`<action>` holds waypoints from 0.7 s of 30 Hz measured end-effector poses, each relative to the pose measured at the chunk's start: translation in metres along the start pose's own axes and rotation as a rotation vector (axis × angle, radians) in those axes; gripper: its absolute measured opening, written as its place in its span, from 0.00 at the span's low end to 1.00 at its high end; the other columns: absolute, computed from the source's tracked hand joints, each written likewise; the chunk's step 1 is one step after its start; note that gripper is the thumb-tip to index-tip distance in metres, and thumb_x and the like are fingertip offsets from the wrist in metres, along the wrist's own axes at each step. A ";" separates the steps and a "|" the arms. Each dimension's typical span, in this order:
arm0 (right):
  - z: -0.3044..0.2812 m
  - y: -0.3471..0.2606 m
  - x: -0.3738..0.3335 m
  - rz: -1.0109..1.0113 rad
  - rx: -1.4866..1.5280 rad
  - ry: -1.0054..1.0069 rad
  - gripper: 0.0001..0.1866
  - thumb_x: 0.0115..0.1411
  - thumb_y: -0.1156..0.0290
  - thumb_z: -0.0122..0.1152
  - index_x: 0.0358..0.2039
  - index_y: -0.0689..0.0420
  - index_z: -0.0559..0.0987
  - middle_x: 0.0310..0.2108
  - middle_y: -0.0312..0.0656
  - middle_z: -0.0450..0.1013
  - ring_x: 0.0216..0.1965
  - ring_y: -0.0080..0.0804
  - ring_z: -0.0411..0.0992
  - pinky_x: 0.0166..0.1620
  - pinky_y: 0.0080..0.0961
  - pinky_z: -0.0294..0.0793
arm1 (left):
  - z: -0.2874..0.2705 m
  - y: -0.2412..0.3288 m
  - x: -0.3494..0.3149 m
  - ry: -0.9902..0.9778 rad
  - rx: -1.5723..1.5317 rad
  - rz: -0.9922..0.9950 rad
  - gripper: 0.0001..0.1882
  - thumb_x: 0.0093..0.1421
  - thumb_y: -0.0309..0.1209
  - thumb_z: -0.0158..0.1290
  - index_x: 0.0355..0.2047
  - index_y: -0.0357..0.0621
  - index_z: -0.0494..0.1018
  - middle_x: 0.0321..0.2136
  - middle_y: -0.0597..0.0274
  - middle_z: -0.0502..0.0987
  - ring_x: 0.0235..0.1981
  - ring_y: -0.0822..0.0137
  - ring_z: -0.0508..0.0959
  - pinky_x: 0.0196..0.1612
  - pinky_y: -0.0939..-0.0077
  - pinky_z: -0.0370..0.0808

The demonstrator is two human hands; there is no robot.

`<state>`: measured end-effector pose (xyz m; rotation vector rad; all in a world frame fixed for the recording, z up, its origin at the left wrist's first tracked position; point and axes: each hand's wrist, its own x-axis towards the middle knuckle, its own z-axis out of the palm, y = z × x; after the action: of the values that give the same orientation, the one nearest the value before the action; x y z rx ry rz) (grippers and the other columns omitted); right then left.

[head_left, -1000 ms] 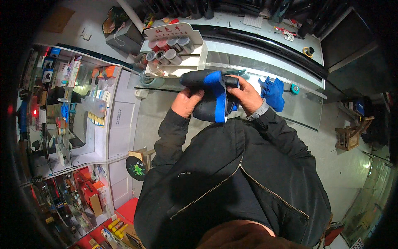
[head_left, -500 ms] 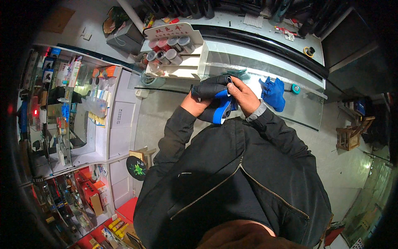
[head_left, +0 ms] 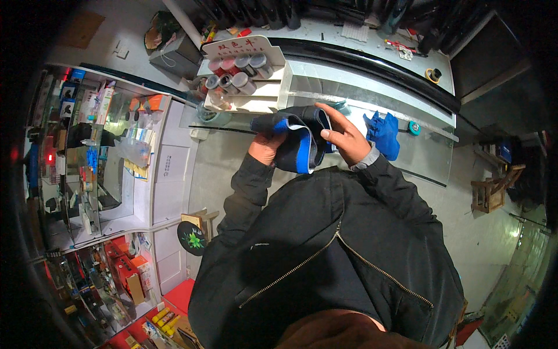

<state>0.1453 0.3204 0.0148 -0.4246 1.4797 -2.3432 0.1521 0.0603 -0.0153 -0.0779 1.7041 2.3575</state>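
Observation:
In front of my chest, a folded black cloth band with blue edging and pale rims (head_left: 299,139) stands partly spread, its layers curving apart. My left hand (head_left: 265,149) is closed around its left side, and cloth hides some of the fingers. At its right side my right hand (head_left: 344,137) has its thumb and forefinger apart, fingers stretched along the cloth's edge; the other fingertips are hard to make out. Just right of this hand, a crumpled blue cloth or bag (head_left: 382,135) lies on the glass counter (head_left: 427,152).
A white display rack (head_left: 247,103) of lidded jars stands on the counter ahead. A teal tape roll (head_left: 414,127) lies right of the blue cloth. Beyond runs a long black bar (head_left: 372,65). Stocked shelves (head_left: 125,192) are at left, a round black stool (head_left: 191,237) nearer, a wooden chair (head_left: 493,189) at right.
The right hand's thumb and forefinger have parted from their pinch on the band. The folds have spread and show more of the blue edge. My left hand has shifted slightly left.

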 end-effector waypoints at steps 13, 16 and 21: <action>-0.002 -0.023 -0.002 -0.087 -0.153 -0.154 0.60 0.53 0.57 0.81 0.77 0.59 0.51 0.75 0.47 0.53 0.76 0.36 0.50 0.74 0.33 0.48 | -0.003 0.004 0.005 -0.002 -0.449 -0.134 0.20 0.70 0.39 0.59 0.56 0.41 0.73 0.47 0.58 0.81 0.45 0.64 0.83 0.51 0.67 0.81; -0.005 -0.024 -0.002 -0.173 -0.399 -0.176 0.61 0.52 0.66 0.80 0.77 0.59 0.49 0.76 0.49 0.52 0.77 0.37 0.48 0.75 0.32 0.46 | -0.009 -0.013 0.013 0.037 -0.515 -0.190 0.21 0.70 0.41 0.58 0.56 0.41 0.74 0.46 0.61 0.81 0.43 0.68 0.82 0.46 0.72 0.81; -0.011 -0.029 -0.003 -0.166 -0.566 -0.065 0.56 0.52 0.75 0.72 0.77 0.55 0.50 0.74 0.48 0.56 0.75 0.40 0.53 0.74 0.33 0.50 | -0.015 -0.031 0.017 -0.056 -0.047 0.048 0.20 0.70 0.38 0.58 0.57 0.41 0.74 0.47 0.60 0.80 0.48 0.67 0.80 0.52 0.70 0.79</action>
<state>0.1398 0.3421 0.0362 -0.7791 2.1369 -1.9636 0.1408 0.0579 -0.0517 0.0215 1.6436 2.4106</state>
